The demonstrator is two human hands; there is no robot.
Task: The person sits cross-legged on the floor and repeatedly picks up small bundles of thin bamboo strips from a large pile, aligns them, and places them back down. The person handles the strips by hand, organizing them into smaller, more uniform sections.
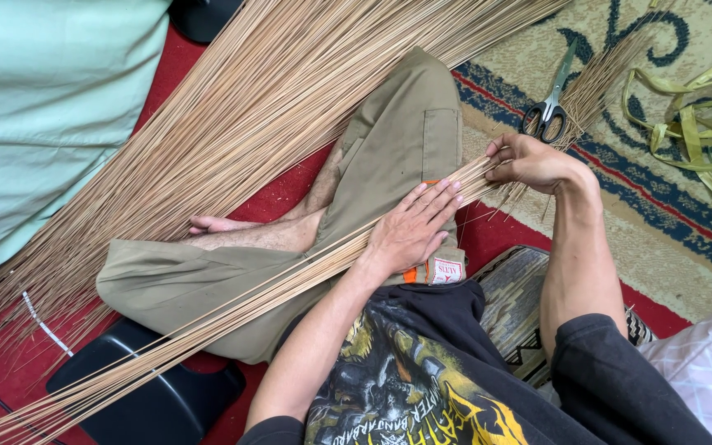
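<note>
left hand (412, 227): fingers flat, pressed together, pinned thin stick bundle (232, 301) on thigh to steady it
right hand (529, 162): fingers pinched bundle's end
bundle: lay across lap
nearby: scissors (549, 100), big stick pile (232, 115), yellow strips (694, 124) on rug (669, 231)

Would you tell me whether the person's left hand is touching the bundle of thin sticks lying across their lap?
Touching. The head view shows the left hand pressed flat, palm down, on the bundle of thin sticks, with no gap.
</note>
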